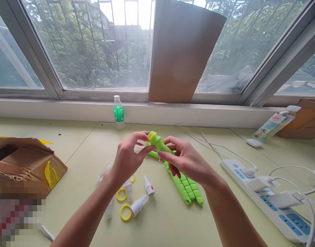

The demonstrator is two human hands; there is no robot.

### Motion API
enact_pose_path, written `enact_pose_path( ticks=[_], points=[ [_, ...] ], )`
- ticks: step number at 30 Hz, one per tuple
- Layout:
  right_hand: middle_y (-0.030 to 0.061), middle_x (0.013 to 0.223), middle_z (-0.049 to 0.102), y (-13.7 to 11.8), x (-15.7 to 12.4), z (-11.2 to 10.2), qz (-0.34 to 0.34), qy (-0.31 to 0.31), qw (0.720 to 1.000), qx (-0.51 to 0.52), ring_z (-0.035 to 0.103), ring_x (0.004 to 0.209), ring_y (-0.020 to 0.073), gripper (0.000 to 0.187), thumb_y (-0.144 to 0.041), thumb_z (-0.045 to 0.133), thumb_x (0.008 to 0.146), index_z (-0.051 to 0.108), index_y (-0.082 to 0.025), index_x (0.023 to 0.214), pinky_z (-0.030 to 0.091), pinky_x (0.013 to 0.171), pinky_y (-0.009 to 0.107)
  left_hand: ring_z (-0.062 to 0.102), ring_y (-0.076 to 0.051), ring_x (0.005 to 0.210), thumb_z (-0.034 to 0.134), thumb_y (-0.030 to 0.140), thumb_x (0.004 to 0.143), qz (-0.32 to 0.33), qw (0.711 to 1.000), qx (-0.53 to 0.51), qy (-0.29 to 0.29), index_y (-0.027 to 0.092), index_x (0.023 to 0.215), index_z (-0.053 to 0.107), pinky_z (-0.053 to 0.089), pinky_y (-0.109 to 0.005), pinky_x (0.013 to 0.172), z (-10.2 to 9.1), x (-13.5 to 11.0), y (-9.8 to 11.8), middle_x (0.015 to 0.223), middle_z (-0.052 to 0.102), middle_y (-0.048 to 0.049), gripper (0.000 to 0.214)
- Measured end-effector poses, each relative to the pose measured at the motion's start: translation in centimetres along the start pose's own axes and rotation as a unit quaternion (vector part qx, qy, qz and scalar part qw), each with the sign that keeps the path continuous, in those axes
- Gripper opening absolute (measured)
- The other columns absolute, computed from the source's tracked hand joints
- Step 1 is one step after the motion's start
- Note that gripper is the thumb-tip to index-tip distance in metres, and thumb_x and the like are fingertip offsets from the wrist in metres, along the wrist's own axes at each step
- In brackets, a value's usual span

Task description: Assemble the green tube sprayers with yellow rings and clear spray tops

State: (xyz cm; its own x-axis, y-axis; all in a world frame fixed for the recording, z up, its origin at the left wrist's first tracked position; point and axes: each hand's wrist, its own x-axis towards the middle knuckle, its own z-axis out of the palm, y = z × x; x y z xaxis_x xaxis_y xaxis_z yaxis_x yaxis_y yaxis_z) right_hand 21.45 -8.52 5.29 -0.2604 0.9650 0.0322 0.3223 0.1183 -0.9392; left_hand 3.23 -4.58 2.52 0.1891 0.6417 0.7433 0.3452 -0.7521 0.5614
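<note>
My right hand (186, 159) is closed round a green ribbed plastic handle (161, 143), held up over the table. A yellow ring sits at its top end. My left hand (126, 158) pinches that top end with thumb and fingers. Below the hands lie more green handles (188, 188) side by side. Small white nozzle parts (139, 205) and loose yellow rings (126, 212) are scattered on the table under my left forearm.
An open cardboard box (23, 164) stands at the left. A white power strip (273, 202) with plugs and cables runs along the right. A small water bottle (118, 112) stands by the window sill, a second bottle (276, 123) lies at the right, and brown cardboard (180, 51) leans against the window.
</note>
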Motion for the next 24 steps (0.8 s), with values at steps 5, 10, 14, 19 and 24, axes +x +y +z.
enact_pose_path(
  ticks=[5,10,14,19,24],
  points=[
    [0.0027,0.077,0.063,0.07,0.21,-0.27,-0.023,0.017,1.000,0.001,0.055,0.055,0.0110,0.025,-0.043,0.058,0.089,0.060,-0.018,0.095,0.043,0.047,0.023,0.071,-0.015,0.079,0.073,0.024,0.078,0.000,1.000,-0.016,0.002,0.020,0.093,0.056,0.063,-0.027,0.067,-0.06,0.00,0.18,0.106,0.071,-0.0044,0.023],
    [0.0027,0.078,0.063,0.01,0.31,-0.24,-0.029,0.005,1.000,0.006,0.053,0.056,0.0105,0.026,-0.043,0.054,0.091,0.062,-0.018,0.093,0.040,0.048,0.023,0.071,-0.014,0.076,0.072,0.024,0.078,-0.009,0.999,-0.030,0.000,0.020,0.093,0.057,0.063,-0.028,0.068,-0.14,0.02,0.22,0.105,0.071,-0.0043,0.022],
    [0.0023,0.080,0.063,-0.19,0.18,-0.13,-0.026,-0.005,1.000,0.011,0.049,0.052,0.0083,0.028,-0.044,0.053,0.092,0.062,-0.018,0.089,0.037,0.045,0.022,0.072,-0.014,0.077,0.071,0.023,0.079,-0.006,1.000,-0.028,-0.002,0.019,0.087,0.057,0.063,-0.027,0.067,-0.26,0.13,0.26,0.104,0.071,-0.0042,0.017],
    [0.0036,0.081,0.065,-0.29,0.00,-0.28,-0.007,-0.032,0.998,0.059,0.051,0.049,0.0085,0.031,-0.046,0.052,0.092,0.061,-0.017,0.088,0.038,0.041,0.022,0.071,-0.015,0.079,0.071,0.025,0.079,0.001,0.999,-0.037,-0.017,0.019,0.092,0.057,0.063,-0.029,0.071,-0.60,0.20,0.21,0.106,0.071,-0.0054,0.020],
    [0.0036,0.077,0.065,-0.28,0.10,-0.44,0.012,-0.049,0.992,0.115,0.049,0.044,0.0080,0.030,-0.046,0.053,0.091,0.059,-0.017,0.088,0.034,0.038,0.021,0.070,-0.015,0.087,0.073,0.021,0.077,0.015,0.998,-0.044,-0.049,0.022,0.103,0.055,0.063,-0.030,0.075,-0.74,0.19,0.13,0.112,0.069,-0.0051,0.032]
  ],
)
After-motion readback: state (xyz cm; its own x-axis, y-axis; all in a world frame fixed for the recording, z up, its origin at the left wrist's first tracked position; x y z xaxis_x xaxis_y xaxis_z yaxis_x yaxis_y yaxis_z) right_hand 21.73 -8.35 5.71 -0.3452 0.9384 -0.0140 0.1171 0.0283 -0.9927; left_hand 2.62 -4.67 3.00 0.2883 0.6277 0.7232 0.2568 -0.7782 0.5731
